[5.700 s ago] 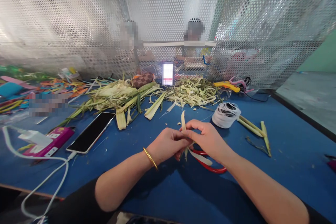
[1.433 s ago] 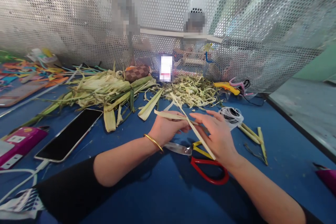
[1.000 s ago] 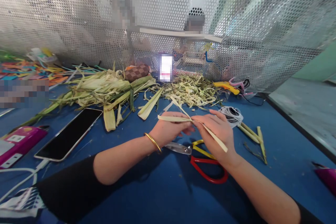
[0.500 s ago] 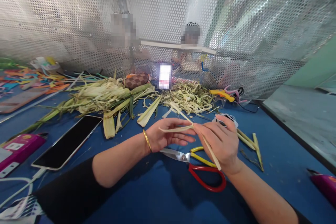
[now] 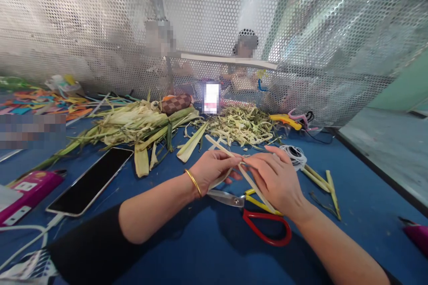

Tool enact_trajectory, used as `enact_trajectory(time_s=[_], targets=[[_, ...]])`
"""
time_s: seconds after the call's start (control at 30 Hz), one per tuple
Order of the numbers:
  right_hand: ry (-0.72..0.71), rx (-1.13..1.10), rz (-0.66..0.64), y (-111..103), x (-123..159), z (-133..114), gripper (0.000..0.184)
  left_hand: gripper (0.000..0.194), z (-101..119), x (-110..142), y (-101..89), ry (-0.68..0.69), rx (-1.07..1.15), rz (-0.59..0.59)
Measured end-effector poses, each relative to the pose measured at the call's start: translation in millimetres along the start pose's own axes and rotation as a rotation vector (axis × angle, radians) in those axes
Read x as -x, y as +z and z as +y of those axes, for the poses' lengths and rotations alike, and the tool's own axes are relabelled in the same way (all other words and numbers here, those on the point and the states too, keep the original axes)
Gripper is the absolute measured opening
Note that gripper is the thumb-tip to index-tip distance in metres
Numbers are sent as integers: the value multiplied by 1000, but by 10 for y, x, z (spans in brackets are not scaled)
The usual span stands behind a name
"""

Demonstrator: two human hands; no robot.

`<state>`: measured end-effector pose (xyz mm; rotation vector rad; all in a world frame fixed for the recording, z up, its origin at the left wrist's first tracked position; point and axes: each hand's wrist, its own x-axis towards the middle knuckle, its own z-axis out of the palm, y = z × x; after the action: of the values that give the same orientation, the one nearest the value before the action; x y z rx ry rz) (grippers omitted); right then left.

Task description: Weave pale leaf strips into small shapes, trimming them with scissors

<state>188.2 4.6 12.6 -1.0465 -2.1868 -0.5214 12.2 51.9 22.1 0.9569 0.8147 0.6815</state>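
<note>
Pale flat plant strips (image 5: 254, 187), perhaps corn husk or leaf, cross each other between my two hands. My left hand (image 5: 214, 167), with a gold bangle at the wrist, pinches them at the crossing between thumb and forefinger. There too, the fingertips of my right hand (image 5: 277, 178) are closed on the strips. One strip end slants down under the right palm, another sticks up to the upper left. Below the hands lie scissors (image 5: 236, 201) with one yellow and one red handle, partly covered by the right hand and strip. The exact crossing is partly hidden by fingers.
Behind the hands lie a heap of husk leaves (image 5: 133, 120) and a pile of shredded pieces (image 5: 247, 127). A phone (image 5: 92, 182) and magenta power strip (image 5: 31, 196) are left; coiled white wire (image 5: 294, 156) and a yellow glue gun (image 5: 286, 120) right. A perforated screen (image 5: 207, 13) stands behind.
My left hand's fingers, loosely spread before, have closed in a pinch on the strips at the crossing. The loose strip end over the left palm has swung down. My right hand stays close by.
</note>
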Motion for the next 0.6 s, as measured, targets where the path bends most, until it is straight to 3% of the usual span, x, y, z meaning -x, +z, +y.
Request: enact_trajectory(time_s=[0.17,0.33,0.4,0.5,0.53,0.6], targets=[[-234,96,-47,-52,-8,-53,27,8,-10,-17,13,-14,5,56],[-190,-163,-76,-99,-20,-88,24,7,-44,-31,0,51,-106,63],[-44,-369,-2,-132,-16,-83,27,10,-45,-20,2,74,-171,63],[383,-557,194,-140,-19,-62,39,18,-42,26,37,73,-303,3],[510,-572,187,-125,-28,-57,36,21,-47,45,56,58,-348,-36],[666,-602,29,-77,-60,-60,24,24,-71,84,97,11,-424,-121]])
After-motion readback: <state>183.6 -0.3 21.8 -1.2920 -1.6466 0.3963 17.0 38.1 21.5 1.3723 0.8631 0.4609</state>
